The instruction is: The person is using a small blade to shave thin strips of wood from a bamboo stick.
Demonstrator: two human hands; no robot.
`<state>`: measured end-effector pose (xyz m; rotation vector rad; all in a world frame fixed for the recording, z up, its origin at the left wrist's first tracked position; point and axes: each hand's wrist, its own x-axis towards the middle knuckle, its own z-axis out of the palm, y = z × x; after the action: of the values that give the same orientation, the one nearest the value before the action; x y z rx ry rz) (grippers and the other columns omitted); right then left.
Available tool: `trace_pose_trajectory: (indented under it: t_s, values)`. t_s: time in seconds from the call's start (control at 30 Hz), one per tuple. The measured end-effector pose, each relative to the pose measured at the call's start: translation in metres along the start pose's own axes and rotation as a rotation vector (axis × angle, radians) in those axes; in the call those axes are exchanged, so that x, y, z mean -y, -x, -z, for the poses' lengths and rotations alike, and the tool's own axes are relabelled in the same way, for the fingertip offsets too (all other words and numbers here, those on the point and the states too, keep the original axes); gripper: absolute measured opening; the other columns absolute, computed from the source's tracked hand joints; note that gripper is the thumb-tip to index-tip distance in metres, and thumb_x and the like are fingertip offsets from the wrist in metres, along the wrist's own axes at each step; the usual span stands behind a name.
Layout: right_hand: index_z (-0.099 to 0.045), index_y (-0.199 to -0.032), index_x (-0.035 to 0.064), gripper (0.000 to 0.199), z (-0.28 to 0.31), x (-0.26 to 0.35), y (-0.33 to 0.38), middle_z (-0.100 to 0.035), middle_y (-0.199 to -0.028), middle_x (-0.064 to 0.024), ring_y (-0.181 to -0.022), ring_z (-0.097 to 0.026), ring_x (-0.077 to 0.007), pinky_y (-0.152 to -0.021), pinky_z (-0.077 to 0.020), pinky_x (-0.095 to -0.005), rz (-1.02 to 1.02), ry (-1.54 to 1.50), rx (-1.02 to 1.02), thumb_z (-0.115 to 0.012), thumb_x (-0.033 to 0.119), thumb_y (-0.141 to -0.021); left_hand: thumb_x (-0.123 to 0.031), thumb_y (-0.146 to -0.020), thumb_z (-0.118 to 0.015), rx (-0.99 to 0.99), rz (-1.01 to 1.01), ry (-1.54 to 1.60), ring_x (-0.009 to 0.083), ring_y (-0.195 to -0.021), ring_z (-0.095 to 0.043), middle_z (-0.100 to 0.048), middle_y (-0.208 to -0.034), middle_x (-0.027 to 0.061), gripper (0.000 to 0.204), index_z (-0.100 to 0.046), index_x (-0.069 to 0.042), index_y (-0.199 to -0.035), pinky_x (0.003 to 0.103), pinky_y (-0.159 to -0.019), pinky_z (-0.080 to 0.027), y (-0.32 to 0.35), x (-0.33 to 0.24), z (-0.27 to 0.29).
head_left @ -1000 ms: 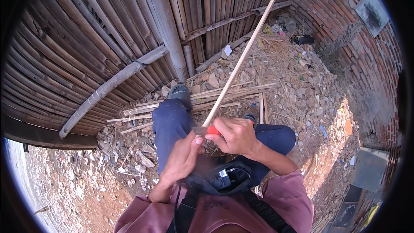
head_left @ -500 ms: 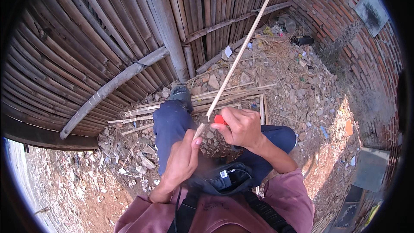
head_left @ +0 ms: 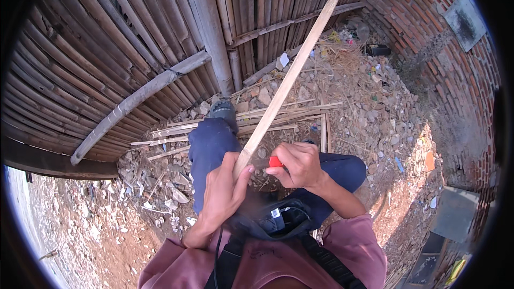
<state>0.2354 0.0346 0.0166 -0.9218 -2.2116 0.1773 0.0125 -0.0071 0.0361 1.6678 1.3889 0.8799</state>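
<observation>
One long pale bamboo strip (head_left: pixel 292 75) is the work piece. Its near end sits in the left hand (head_left: pixel 225 192), which is closed around it just above the person's lap; from that grip the long axis runs up and to the right, away from the body, across the rubble ground (head_left: pixel 385 123) toward the upper edge of the brown bamboo-slat fence (head_left: pixel 107 48). The right hand (head_left: pixel 300 167) lies immediately right of the strip's near end, fingers curled tight around a red-handled tool (head_left: pixel 275 161); the blade is hidden, so contact with the strip cannot be confirmed. Both hands are close together, the left one being on the strip itself and the right just beside it.

Below the hands, a black pouch (head_left: pixel 278 219) rests against the maroon shirt (head_left: pixel 278 265). The blue-trousered left leg (head_left: pixel 211 144) extends toward a loose bundle of pale split strips (head_left: pixel 257 120) lying on the ground at the fence foot. A red brick wall (head_left: pixel 428 27) closes the right side.
</observation>
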Motion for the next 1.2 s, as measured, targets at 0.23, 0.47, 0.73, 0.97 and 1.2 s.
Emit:
trace_pose_trajectory:
  t_s: [0.23, 0.47, 0.73, 0.97, 1.2]
  values:
    - [-0.057, -0.080, 0.0055, 0.048, -0.014, -0.006, 0.001, -0.058, -0.067, -0.0078, -0.055, -0.064, -0.0284, -0.051, -0.0489, -0.0376, 0.014, -0.042, -0.023, -0.069, 0.048, -0.100, -0.017, -0.102, -0.070, 0.008, -0.060, 0.057, 0.0470, -0.078, -0.072, -0.070, -0.082, 0.0248, 0.025, -0.058, -0.001, -0.116, 0.048, -0.065, -0.054, 0.002, -0.004, -0.003]
    - [-0.056, -0.079, 0.0093, 0.045, -0.009, -0.007, -0.001, -0.057, -0.065, -0.0060, -0.054, -0.062, -0.0256, -0.051, -0.0479, -0.0374, 0.027, 0.016, -0.052, -0.071, 0.047, -0.098, -0.021, -0.103, -0.071, 0.031, -0.065, 0.038, 0.0493, -0.078, -0.070, -0.069, -0.080, 0.0255, 0.028, -0.056, -0.003, -0.117, 0.050, -0.063, -0.053, 0.005, -0.004, -0.007]
    - [-0.056, -0.078, 0.0071, 0.050, 0.002, -0.014, -0.003, -0.055, -0.062, -0.0069, -0.051, -0.060, -0.0279, -0.049, -0.0440, -0.0389, -0.063, 0.125, -0.153, -0.064, 0.050, -0.103, -0.016, -0.102, -0.073, 0.017, -0.045, -0.016, 0.0287, -0.059, -0.066, -0.065, -0.070, 0.0140, 0.023, -0.058, 0.000, -0.110, 0.037, -0.057, -0.048, 0.002, -0.012, -0.007]
    - [-0.056, -0.082, 0.0025, 0.052, 0.052, -0.053, 0.004, -0.051, -0.062, -0.0108, -0.052, -0.058, -0.0301, -0.051, -0.0423, -0.0405, -0.357, 0.091, -0.428, -0.055, 0.046, -0.109, -0.019, -0.101, -0.074, 0.040, -0.043, -0.003, 0.0273, -0.054, -0.061, -0.062, -0.066, 0.0131, 0.025, -0.058, 0.000, -0.106, 0.037, -0.054, -0.045, 0.017, 0.007, -0.010]
    - [-0.057, -0.081, 0.0064, 0.051, 0.006, -0.023, 0.010, -0.056, -0.069, -0.0070, -0.055, -0.060, -0.0275, -0.051, -0.0466, -0.0386, 0.014, -0.002, -0.117, -0.067, 0.053, -0.100, -0.014, -0.098, -0.077, -0.009, -0.006, -0.006, 0.0235, -0.055, -0.061, -0.065, -0.068, 0.0124, 0.024, -0.059, 0.000, -0.106, 0.035, -0.055, -0.046, 0.004, -0.006, -0.008]
